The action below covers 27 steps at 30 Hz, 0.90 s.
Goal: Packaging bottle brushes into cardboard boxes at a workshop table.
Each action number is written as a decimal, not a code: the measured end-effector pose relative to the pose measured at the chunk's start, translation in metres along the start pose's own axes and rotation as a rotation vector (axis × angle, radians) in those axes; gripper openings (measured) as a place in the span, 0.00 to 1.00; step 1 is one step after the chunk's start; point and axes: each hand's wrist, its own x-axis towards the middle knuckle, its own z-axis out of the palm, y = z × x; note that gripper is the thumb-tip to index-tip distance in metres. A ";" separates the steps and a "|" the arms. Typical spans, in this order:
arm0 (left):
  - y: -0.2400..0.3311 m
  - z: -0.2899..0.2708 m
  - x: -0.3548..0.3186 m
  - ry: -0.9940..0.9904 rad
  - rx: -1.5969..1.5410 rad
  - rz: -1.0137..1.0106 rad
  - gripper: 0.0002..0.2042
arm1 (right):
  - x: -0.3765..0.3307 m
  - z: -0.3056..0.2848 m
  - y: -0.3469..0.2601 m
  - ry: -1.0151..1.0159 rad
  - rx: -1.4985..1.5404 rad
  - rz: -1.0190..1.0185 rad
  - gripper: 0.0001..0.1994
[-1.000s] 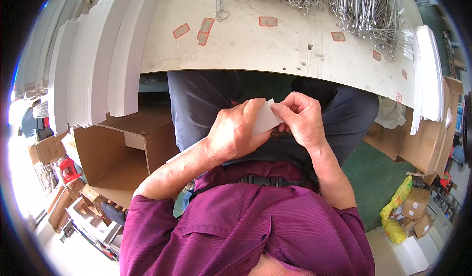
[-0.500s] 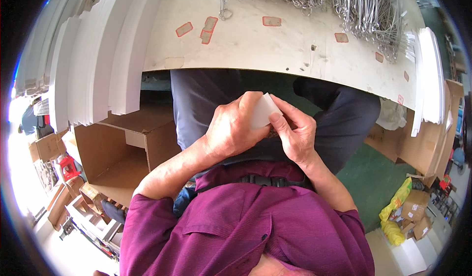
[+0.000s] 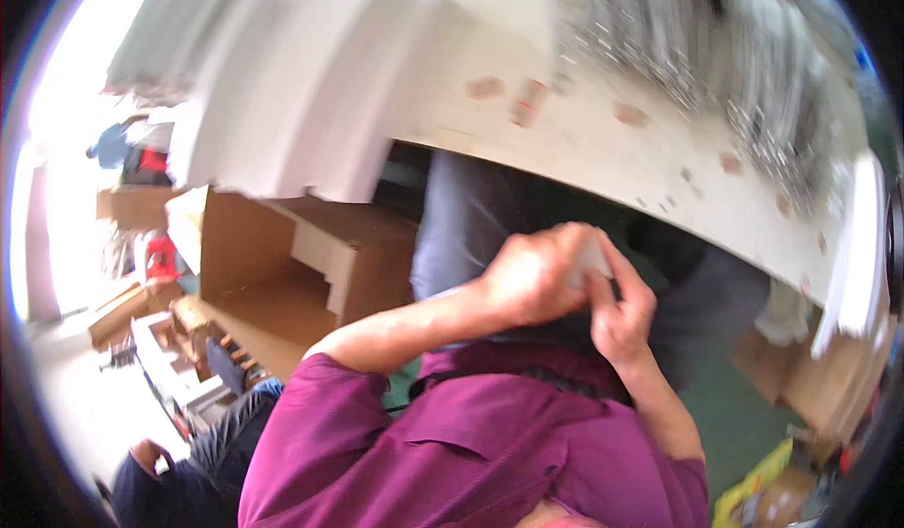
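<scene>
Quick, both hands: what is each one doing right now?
Left hand: closed on the small white piece.
Right hand: fingers pinching the same white piece from below.

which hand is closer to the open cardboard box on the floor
Left. The left hand holds the white piece on the side toward the cardboard box; the right hand is beyond it.

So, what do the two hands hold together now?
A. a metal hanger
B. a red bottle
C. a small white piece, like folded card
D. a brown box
C: the left hand and right hand pinch a small white piece between them.
</scene>
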 end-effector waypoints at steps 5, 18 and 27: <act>0.012 -0.038 -0.004 0.028 -0.064 -0.023 0.25 | 0.019 -0.010 -0.021 0.006 0.324 0.290 0.18; 0.022 -0.197 -0.044 0.366 0.438 -0.181 0.16 | 0.079 -0.022 0.002 0.070 -0.079 -0.240 0.09; -0.086 -0.348 -0.003 0.588 0.896 -0.266 0.14 | 0.090 -0.023 0.012 0.080 0.007 -0.059 0.06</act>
